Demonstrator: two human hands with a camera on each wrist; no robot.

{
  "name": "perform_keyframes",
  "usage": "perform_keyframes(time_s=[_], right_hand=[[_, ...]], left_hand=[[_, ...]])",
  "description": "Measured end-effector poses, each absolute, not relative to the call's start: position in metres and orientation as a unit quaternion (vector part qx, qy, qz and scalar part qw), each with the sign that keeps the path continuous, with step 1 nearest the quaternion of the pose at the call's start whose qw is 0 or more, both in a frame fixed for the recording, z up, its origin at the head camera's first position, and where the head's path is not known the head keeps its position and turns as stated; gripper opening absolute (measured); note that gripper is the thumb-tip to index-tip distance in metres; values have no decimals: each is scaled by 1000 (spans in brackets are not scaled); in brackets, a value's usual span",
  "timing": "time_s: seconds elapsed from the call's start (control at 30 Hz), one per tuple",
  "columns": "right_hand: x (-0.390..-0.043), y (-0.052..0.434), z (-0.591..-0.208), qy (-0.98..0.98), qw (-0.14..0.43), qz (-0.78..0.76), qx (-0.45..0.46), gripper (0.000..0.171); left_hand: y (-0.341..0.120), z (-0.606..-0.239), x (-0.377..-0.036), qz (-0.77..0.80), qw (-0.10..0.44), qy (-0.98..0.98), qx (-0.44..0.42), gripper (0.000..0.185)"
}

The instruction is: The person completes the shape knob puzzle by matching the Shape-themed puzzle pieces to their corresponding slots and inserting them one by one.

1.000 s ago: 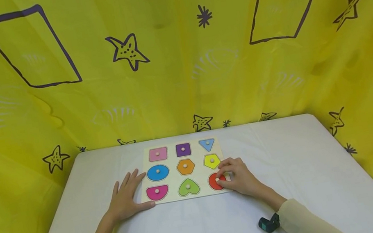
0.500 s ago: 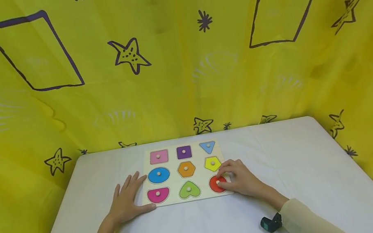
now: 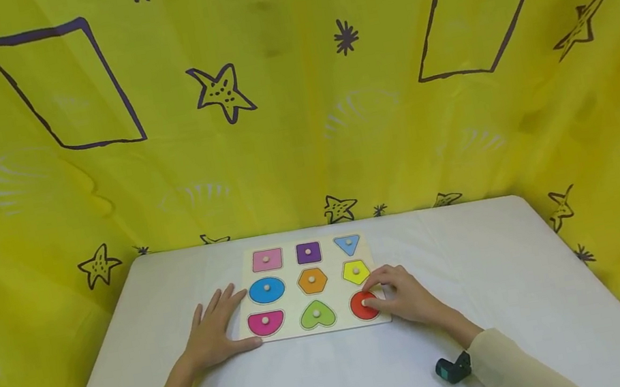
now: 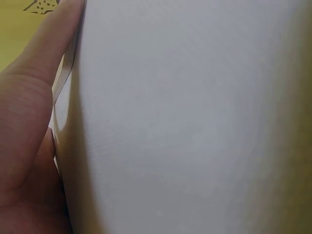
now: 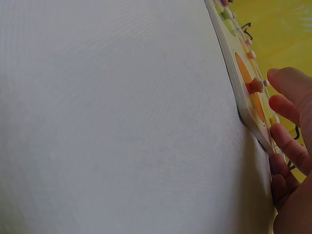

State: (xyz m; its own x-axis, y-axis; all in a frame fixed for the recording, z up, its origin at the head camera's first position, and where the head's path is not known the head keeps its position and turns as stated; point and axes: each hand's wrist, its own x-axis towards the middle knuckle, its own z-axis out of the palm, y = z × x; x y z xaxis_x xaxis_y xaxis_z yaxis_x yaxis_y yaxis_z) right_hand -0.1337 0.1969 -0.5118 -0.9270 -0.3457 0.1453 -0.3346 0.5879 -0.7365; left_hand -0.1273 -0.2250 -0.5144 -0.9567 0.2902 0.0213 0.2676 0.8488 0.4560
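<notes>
Shape puzzle board (image 3: 312,285) lies flat on the white table (image 3: 521,294), near the middle; long axis runs away from the person, far short edge toward the yellow star-printed cloth (image 3: 297,119). Nine pieces counted, three rows of three, each with one pale knob — far row: pink square, purple square, blue triangle pointing toward the person; middle row: blue circle, orange hexagon, yellow pentagon; near row: pink half-circle, green heart (image 3: 316,315) with its point nearest the person, red circle (image 3: 363,306). Right hand (image 3: 405,294) at the board's near right corner; fingers bent, thumb and forefinger closed on the red circle's knob. Left hand (image 3: 213,332) flat on the table, fingers straight and spread, thumb along the board's near left edge. Two dark wrist cameras — one per sleeve.
</notes>
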Motion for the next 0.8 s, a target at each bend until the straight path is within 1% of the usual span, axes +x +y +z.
perform_keyframes(time_s=[0.43, 0.6, 0.7, 0.8], right_hand=[[-136, 197, -511, 892, 21, -408, -191, 23], [-135, 199, -504, 891, 36, -413, -185, 28], [-138, 204, -497, 892, 42, -412, -183, 31], [-143, 214, -488, 903, 37, -390, -173, 34]], left_hand=[[-229, -516, -129, 220, 23, 965, 142, 106], [-229, -515, -127, 236, 18, 960, 153, 106], [-230, -508, -125, 249, 36, 955, 155, 106], [-231, -499, -126, 264, 55, 950, 155, 101]])
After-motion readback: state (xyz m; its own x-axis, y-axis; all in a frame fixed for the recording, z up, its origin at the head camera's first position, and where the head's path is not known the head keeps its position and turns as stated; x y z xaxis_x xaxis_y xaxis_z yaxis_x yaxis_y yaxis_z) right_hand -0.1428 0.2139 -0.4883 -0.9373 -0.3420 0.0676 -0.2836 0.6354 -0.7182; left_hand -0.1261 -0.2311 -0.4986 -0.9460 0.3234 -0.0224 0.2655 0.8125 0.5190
